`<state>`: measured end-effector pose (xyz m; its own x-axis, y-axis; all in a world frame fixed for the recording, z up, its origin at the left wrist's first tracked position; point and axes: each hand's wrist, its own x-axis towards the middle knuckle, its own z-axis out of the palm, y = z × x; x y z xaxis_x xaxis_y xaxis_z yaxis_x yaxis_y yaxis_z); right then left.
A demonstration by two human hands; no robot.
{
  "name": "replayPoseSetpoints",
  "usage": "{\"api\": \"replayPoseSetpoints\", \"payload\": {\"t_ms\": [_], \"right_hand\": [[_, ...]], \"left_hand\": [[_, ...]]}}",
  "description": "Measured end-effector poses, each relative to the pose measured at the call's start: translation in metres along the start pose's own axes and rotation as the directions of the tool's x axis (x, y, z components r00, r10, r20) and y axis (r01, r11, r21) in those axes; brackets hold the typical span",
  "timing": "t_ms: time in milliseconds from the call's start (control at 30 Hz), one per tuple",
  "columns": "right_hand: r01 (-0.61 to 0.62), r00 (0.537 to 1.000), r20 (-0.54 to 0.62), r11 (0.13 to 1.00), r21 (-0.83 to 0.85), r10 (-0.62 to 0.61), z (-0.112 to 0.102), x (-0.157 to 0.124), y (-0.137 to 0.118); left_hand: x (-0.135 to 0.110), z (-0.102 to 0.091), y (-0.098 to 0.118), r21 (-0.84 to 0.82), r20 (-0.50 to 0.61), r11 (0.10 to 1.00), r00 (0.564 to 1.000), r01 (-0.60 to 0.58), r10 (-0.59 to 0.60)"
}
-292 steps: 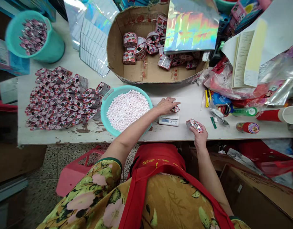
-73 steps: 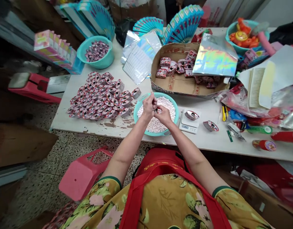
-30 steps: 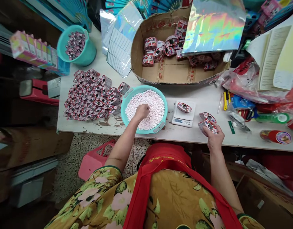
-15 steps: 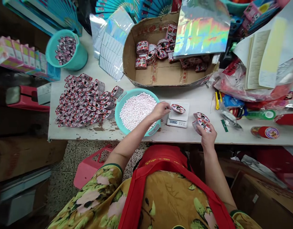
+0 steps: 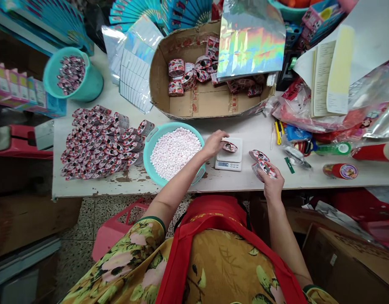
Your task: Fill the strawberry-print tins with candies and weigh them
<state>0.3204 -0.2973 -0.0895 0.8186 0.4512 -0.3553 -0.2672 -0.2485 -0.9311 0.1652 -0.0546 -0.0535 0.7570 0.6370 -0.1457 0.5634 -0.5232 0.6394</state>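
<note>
A small printed container with a dark opening (image 5: 229,146) lies on the white digital scale (image 5: 228,165). My left hand (image 5: 214,144) is over its left end, fingertips pinched together; whether they grip the container or a small piece cannot be made out. My right hand (image 5: 273,181) is closed around the near end of a similar red-and-white printed container (image 5: 266,169), right of the scale. Another such container (image 5: 258,155) touches it on the far side. Under my left forearm, a turquoise basin (image 5: 147,154) holds many small pale pink and white pieces (image 5: 175,152).
Many printed containers (image 5: 96,143) stand packed together at the left. Behind is a cut-down cardboard box (image 5: 210,110) with more, partly covered by shiny sheets (image 5: 251,42). A turquoise bucket (image 5: 95,82) stands back left. A yellow cutter (image 5: 279,131) and plastic bags lie right.
The view has shifted, so the table things appear further left. My left hand has moved right, onto the left end of the container on the scale. My right hand keeps its hold.
</note>
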Motion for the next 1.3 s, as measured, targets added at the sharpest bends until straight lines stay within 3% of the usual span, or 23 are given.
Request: {"api": "replayPoseSetpoints", "payload": {"t_ms": [100,200,267,333,400,467,500,600,667,700,767,833,900,1033,1133,1200,1300], "right_hand": [[0.009,1.0,0.026,0.998,-0.064,-0.007,0.007,0.003,-0.004],[0.095,0.992,0.092,0.986,-0.14,-0.083,0.025,0.009,-0.01],[0.19,0.974,0.158,0.963,-0.192,-0.161,0.046,0.018,-0.014],[0.27,0.949,0.232,0.933,-0.238,-0.215,0.073,0.029,-0.016],[0.322,0.924,0.295,0.912,-0.255,-0.243,0.101,0.04,-0.014],[0.379,0.899,0.342,0.879,-0.291,-0.274,0.125,0.05,-0.006],[0.41,0.886,0.36,0.854,-0.319,-0.291,0.133,0.053,-0.002],[0.52,0.839,0.406,0.754,-0.402,-0.362,0.137,0.059,0.005],[0.584,0.806,0.396,0.695,-0.418,-0.439,0.125,0.058,0.004],[0.61,0.791,0.368,0.667,-0.428,-0.488,0.115,0.058,0.002],[0.633,0.766,0.259,0.619,-0.466,-0.588,0.09,0.06,-0.003],[0.601,0.751,0.123,0.594,-0.535,-0.649,0.064,0.065,-0.007],[0.532,0.764,0.029,0.604,-0.594,-0.645,0.04,0.071,-0.007],[0.404,0.871,0.019,0.694,-0.596,-0.491,0.009,0.08,0.001],[0.289,0.948,0.056,0.776,-0.56,-0.312,0.001,0.087,0.012],[0.236,0.971,0.097,0.792,-0.562,-0.221,0.001,0.092,0.019],[0.236,0.972,0.144,0.783,-0.575,-0.187,0.003,0.099,0.025]], "left_hand": [[-0.005,0.016,0.01,0.115,0.11,0.991,0.992,-0.073,0.06],[-0.01,0.016,0.018,0.13,-0.004,0.991,1.0,-0.008,0.009],[-0.022,-0.004,0.013,0.117,-0.143,0.991,0.989,0.059,-0.042],[-0.049,-0.041,-0.002,0.075,-0.31,0.987,0.944,0.144,-0.114],[-0.094,-0.085,-0.024,0.01,-0.512,0.97,0.835,0.242,-0.203],[-0.149,-0.127,-0.05,-0.049,-0.687,0.926,0.66,0.375,-0.304],[-0.178,-0.143,-0.063,-0.07,-0.724,0.879,0.582,0.471,-0.37],[-0.255,-0.165,-0.104,-0.057,-0.659,0.579,0.405,0.814,-0.634],[-0.289,-0.155,-0.134,0.015,-0.518,0.409,0.358,0.912,-0.777],[-0.299,-0.144,-0.149,0.046,-0.432,0.376,0.358,0.926,-0.828],[-0.305,-0.116,-0.173,0.084,-0.32,0.39,0.395,0.917,-0.861],[-0.298,-0.091,-0.191,0.081,-0.311,0.435,0.437,0.897,-0.844],[-0.285,-0.075,-0.203,0.059,-0.38,0.459,0.445,0.887,-0.811],[-0.263,-0.073,-0.22,0.008,-0.536,0.5,0.426,0.866,-0.729],[-0.259,-0.08,-0.228,-0.008,-0.572,0.527,0.429,0.85,-0.7],[-0.262,-0.085,-0.222,-0.009,-0.587,0.527,0.422,0.85,-0.691],[-0.26,-0.087,-0.192,-0.052,-0.695,0.562,0.374,0.826,-0.614]]}}
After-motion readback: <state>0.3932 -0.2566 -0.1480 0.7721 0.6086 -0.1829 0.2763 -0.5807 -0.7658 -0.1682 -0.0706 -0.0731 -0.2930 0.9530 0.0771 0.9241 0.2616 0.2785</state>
